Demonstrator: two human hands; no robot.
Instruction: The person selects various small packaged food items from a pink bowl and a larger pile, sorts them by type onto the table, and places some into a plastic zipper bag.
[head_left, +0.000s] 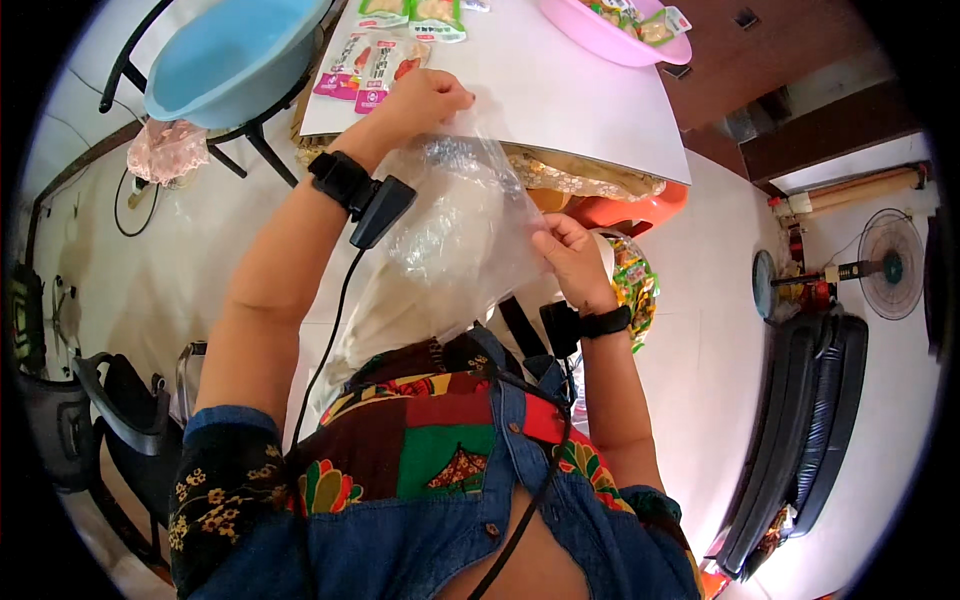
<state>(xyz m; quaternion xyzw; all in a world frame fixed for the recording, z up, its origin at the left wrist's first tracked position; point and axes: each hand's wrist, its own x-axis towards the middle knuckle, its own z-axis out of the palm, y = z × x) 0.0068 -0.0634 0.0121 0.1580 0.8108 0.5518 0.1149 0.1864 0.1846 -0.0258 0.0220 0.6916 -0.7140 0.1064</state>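
Note:
A clear plastic bag (450, 215) hangs in front of me at the near edge of the white table (540, 95). My left hand (428, 100) pinches its upper edge above the tabletop. Lower down, my right hand (575, 255) grips the bag's right edge between thumb and fingers. The bag looks slack and see-through, and I cannot make out anything inside it. Just beyond my left hand lie white and magenta snack packets (370, 68), partly covered by that hand. Farther back are green and clear food packets (430, 15).
A pink basin (610, 35) with packets stands at the table's far right. A light blue basin (235, 60) rests on a black chair at the left. An orange stool (640, 210) sits under the table, beside a container of colourful packets (635, 285). A fan (888, 265) stands at right.

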